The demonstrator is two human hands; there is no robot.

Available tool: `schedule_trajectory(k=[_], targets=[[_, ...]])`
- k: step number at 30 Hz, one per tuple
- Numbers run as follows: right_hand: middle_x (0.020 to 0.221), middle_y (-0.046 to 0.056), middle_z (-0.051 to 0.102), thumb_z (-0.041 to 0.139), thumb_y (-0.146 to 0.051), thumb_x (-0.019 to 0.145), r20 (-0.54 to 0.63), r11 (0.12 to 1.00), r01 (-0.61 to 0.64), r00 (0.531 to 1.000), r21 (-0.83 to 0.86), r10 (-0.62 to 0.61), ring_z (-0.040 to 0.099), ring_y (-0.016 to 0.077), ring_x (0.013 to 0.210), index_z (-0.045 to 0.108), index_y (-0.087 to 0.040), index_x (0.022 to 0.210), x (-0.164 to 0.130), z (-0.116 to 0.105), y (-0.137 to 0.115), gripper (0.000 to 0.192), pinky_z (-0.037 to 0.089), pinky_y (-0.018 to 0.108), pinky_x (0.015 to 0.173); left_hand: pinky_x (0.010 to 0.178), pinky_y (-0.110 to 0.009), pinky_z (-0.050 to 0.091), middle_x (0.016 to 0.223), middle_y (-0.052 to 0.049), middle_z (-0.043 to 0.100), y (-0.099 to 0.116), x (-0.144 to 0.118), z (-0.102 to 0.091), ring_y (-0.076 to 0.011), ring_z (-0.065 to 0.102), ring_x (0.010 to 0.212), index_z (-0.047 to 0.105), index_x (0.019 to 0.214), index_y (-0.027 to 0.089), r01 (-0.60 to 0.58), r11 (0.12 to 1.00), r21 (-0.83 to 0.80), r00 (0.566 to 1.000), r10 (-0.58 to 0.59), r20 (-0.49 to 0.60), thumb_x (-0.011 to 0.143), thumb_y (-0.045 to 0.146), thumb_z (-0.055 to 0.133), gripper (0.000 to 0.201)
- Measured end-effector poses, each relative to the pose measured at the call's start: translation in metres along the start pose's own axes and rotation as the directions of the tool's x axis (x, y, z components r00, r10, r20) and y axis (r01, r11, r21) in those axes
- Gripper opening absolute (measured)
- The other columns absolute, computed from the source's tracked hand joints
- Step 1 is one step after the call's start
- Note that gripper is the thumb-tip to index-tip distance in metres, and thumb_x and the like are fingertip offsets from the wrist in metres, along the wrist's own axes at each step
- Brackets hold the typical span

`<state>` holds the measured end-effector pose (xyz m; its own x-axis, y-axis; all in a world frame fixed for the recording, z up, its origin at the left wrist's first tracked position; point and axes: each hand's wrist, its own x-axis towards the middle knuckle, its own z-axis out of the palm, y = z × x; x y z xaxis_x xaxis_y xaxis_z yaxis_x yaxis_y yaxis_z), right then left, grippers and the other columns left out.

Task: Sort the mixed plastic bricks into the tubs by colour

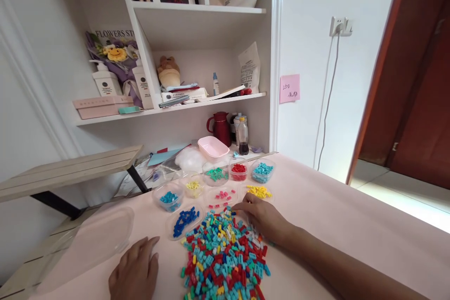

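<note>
A heap of small mixed-colour bricks (225, 258) lies on the pink table (351, 225). My right hand (262, 218) rests at the heap's far edge, fingers reaching toward the pink bricks; whether they pinch a brick is hidden. My left hand (135, 272) lies flat on the table left of the heap, holding nothing. Beyond the heap stand clear dishes of sorted bricks: dark blue (185, 220), light blue (169, 197), pale yellow (193, 186), pink (221, 195), yellow (259, 191), green (216, 174), red (238, 169) and turquoise (262, 170).
A clear plastic lid (98, 236) lies at the left. A pink tub (213, 147), a red jug (221, 128) and bottles (242, 136) stand behind the dishes under white shelves (197, 9). A wooden bench (70, 168) is at the left, a door (415, 79) at the right.
</note>
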<state>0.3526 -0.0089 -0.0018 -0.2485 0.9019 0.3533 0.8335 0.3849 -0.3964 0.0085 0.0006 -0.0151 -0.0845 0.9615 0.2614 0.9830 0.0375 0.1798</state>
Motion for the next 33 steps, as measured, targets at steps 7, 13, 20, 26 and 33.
schedule_trajectory(k=[7,13,20,26,33], targets=[[0.101,0.008,0.063,0.046,-0.020,0.091,0.031,0.999,0.000,1.000,-0.044,0.001,0.061,0.0195,0.089,0.070,-0.023,0.104,0.002,0.001,-0.003,0.027,0.045,0.029,0.077,0.102,-0.042,0.034,0.135,-0.002,0.055,-0.004,0.001,0.004,-0.0208,0.045,0.127,0.059,0.123,0.032,-0.017,1.000,0.017,1.000,0.018,-0.022,0.094,0.029,0.022,0.047],[0.103,0.006,0.066,0.050,-0.015,0.085,0.012,0.997,-0.071,0.997,0.012,0.070,0.061,0.0184,0.089,0.069,-0.023,0.100,-0.003,-0.008,0.008,0.025,0.044,0.028,0.077,0.101,-0.044,0.035,0.135,-0.003,0.054,-0.007,0.005,0.008,-0.0230,0.047,0.125,0.059,0.123,0.031,-0.025,0.999,0.038,0.999,0.026,-0.025,0.093,0.031,0.021,0.048],[0.098,0.005,0.069,0.054,-0.021,0.084,0.050,0.994,-0.091,0.994,-0.059,0.094,0.062,0.0190,0.088,0.071,-0.024,0.095,-0.005,-0.012,0.007,0.021,0.043,0.027,0.073,0.101,-0.045,0.035,0.134,-0.003,0.055,-0.005,0.004,0.006,-0.0222,0.048,0.125,0.059,0.123,0.031,-0.029,0.999,0.022,0.999,0.030,-0.041,0.094,0.031,0.020,0.048],[0.099,0.005,0.068,0.054,-0.024,0.086,0.060,0.998,-0.039,0.997,-0.041,0.041,0.062,0.0182,0.087,0.071,-0.028,0.103,-0.005,-0.010,0.009,0.024,0.043,0.026,0.071,0.101,-0.044,0.035,0.134,-0.002,0.055,-0.003,0.003,0.005,-0.0217,0.048,0.124,0.058,0.123,0.032,-0.021,0.999,0.030,0.999,0.022,-0.039,0.094,0.031,0.020,0.048],[0.096,0.005,0.068,0.052,-0.027,0.090,0.090,0.983,0.034,0.996,-0.179,-0.018,0.062,0.0190,0.088,0.071,-0.027,0.100,0.000,-0.004,0.006,0.022,0.041,0.026,0.068,0.101,-0.045,0.034,0.135,-0.003,0.055,-0.004,0.003,0.006,-0.0225,0.047,0.126,0.059,0.122,0.031,-0.015,1.000,0.018,0.999,0.016,-0.038,0.094,0.032,0.018,0.050]])
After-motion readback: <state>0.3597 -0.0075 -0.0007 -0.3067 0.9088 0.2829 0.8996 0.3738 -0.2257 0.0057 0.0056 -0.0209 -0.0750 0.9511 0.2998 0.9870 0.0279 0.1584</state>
